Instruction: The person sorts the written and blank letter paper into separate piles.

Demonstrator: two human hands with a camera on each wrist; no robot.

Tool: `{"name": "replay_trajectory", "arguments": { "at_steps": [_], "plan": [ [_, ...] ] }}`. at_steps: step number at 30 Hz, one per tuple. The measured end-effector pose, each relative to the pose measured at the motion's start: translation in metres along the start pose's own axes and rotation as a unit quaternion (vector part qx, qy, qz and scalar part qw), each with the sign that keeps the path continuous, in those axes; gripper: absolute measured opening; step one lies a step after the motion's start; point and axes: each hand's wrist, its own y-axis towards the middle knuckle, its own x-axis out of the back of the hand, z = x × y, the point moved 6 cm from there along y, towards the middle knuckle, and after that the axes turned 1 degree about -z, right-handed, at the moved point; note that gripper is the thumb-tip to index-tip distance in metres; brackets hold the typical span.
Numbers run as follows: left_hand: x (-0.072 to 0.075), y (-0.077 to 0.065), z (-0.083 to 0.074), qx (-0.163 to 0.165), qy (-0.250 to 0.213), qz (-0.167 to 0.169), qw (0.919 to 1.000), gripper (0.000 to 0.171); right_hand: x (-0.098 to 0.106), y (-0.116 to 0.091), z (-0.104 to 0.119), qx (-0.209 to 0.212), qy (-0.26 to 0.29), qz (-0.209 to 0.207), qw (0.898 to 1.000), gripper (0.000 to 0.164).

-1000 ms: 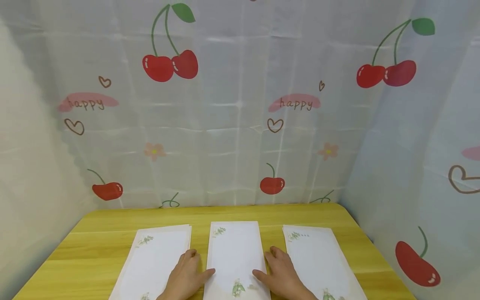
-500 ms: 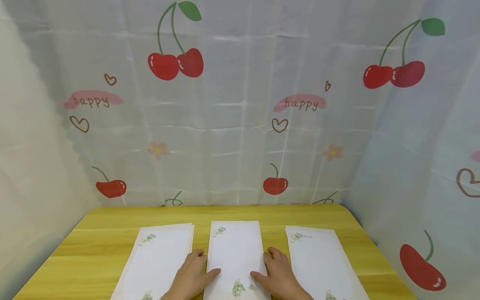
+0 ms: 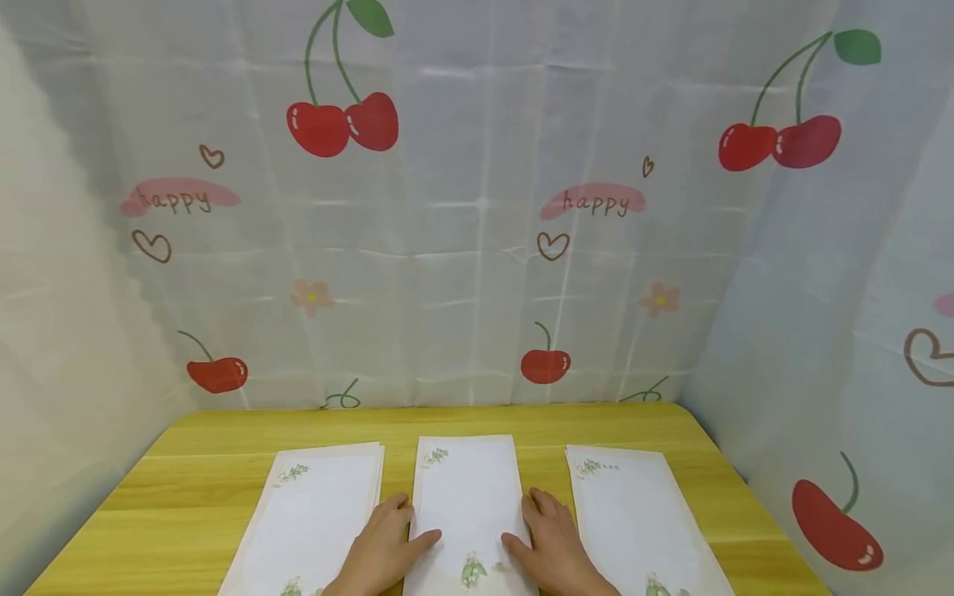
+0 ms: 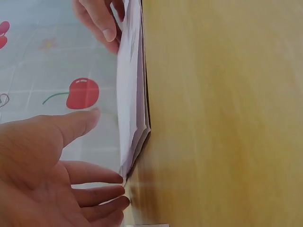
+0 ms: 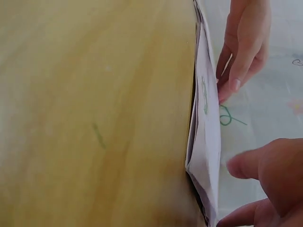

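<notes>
Cherry-printed curtain [image 3: 447, 273] hangs beyond the far edge of the yellow wood-grain tabletop [image 3: 462, 420]. Lying flat midway between the far corners of that tabletop is the middle stack of decorated paper [image 3: 469, 488], its top end just short of the far edge and its near end running out of my view. The wrist views show me several thin layers, gapping and slightly buckled along the sides; I can't tell whether they are loose or folded. I'd expect it to be light, limp across its width and easily creased, with layers that slide over one another. I would take it by both long sides, fingers low against the edges and thumbs lightly on top, pressing inward only enough to keep the layers together.

I see the left hand [image 3: 380, 548] and right hand [image 3: 555, 542] flanking it, fingers relaxed and touching its long edges, thumbs raised over the top sheet, neither one gripping. Further out, the left paper stack [image 3: 316, 505] slants toward the tabletop's left edge, and the right paper stack [image 3: 633, 505] lies toward its right edge.
</notes>
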Motion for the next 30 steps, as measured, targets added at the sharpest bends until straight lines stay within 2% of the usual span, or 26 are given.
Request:
{"name": "replay_trajectory", "arguments": {
  "at_steps": [4, 8, 13, 16, 22, 30],
  "plan": [
    [0.005, 0.001, -0.001, 0.002, -0.035, -0.006, 0.9994, 0.049, 0.003, 0.0, -0.001, -0.002, 0.037, -0.022, 0.999, 0.06],
    [0.008, 0.004, -0.001, -0.015, -0.077, -0.022, 0.9967, 0.056, 0.004, 0.0, -0.002, -0.014, 0.074, -0.047, 0.996, 0.052],
    [0.012, 0.004, -0.004, -0.042, -0.126, -0.059, 0.9894, 0.044, 0.008, -0.001, 0.0, -0.003, 0.116, -0.087, 0.989, 0.041],
    [0.013, 0.004, -0.004, -0.047, -0.151, -0.065, 0.9853, 0.039, 0.009, -0.002, 0.0, -0.001, 0.15, -0.094, 0.984, 0.039],
    [0.015, 0.003, -0.001, -0.035, -0.157, -0.066, 0.9847, 0.033, 0.009, -0.002, -0.003, -0.024, 0.203, -0.09, 0.975, 0.041],
    [0.027, 0.003, 0.008, -0.02, -0.161, -0.073, 0.984, 0.032, 0.015, 0.002, 0.0, -0.048, 0.246, -0.114, 0.961, 0.043]
  ]
}}
